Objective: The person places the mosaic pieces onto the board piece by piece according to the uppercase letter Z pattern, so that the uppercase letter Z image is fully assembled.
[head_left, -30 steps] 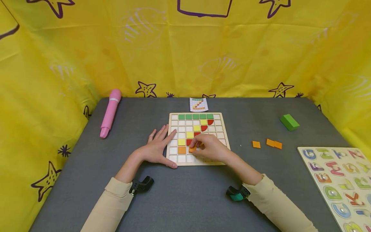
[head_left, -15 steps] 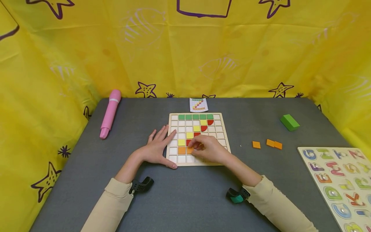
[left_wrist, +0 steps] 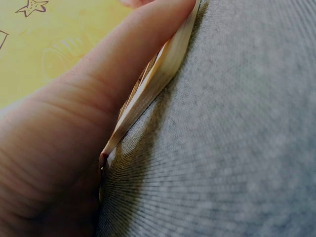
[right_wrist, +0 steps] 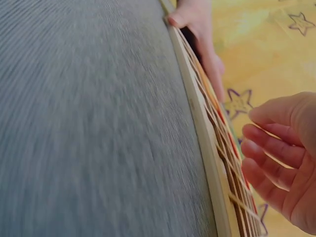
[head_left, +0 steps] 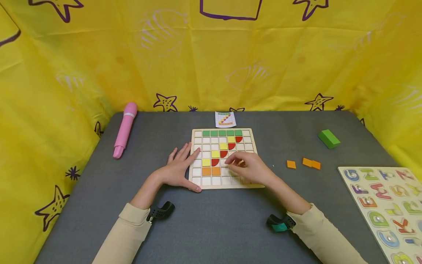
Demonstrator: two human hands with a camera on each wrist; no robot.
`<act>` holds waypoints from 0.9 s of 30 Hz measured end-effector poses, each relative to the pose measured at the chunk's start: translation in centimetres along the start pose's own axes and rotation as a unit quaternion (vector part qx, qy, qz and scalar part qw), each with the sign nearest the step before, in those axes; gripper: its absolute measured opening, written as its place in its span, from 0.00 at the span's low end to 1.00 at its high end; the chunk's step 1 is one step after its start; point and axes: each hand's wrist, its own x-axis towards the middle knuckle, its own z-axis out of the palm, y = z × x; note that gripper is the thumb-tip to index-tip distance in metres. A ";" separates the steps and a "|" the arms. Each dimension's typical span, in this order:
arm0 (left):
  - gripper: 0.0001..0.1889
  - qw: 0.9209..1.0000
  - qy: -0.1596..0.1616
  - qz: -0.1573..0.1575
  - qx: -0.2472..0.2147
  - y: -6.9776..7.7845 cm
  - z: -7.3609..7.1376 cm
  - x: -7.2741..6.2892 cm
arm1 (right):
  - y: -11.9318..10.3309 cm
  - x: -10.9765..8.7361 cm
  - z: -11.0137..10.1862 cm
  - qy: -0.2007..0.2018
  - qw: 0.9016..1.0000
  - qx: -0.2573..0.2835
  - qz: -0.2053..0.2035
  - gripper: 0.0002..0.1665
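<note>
A wooden grid board [head_left: 196, 181] lies on the grey table with a row of green tiles [head_left: 222, 133], a diagonal of yellow tiles [head_left: 223, 146] and red rounded tiles [head_left: 232, 146], and two orange square tiles [head_left: 211, 171] side by side lower down. My left hand [head_left: 176, 168] is spread at the board's left edge, thumb on the near corner, fingers straight. Above the board's lower right part hovers my right hand [head_left: 249, 167], its fingers loosely bent. In the right wrist view nothing sits between the right thumb and fingers [right_wrist: 269, 145]. That hand hides several grid cells.
A small pattern card [head_left: 225, 119] lies behind the board. Loose orange tiles [head_left: 291, 164] and a green block [head_left: 329, 139] are to the right, with an alphabet puzzle board [head_left: 379, 205] at the table's right edge. A pink microphone-like toy [head_left: 125, 130] lies at left.
My right hand has set an orange tile down beside the first orange one, let go of it, and moved to the right. The left hand has stayed in place.
</note>
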 end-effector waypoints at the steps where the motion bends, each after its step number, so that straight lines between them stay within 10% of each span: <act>1: 0.67 1.000 0.001 0.001 0.001 0.0 0.0 0.0 | 0.2 -0.2 -0.3 0.002 1.000 0.001 0.002 0.05; 27: 0.67 1.000 0.003 -0.002 -0.004 0.0 0.0 0.0 | 5.8 -7.3 -10.8 0.003 0.974 -0.185 0.127 0.15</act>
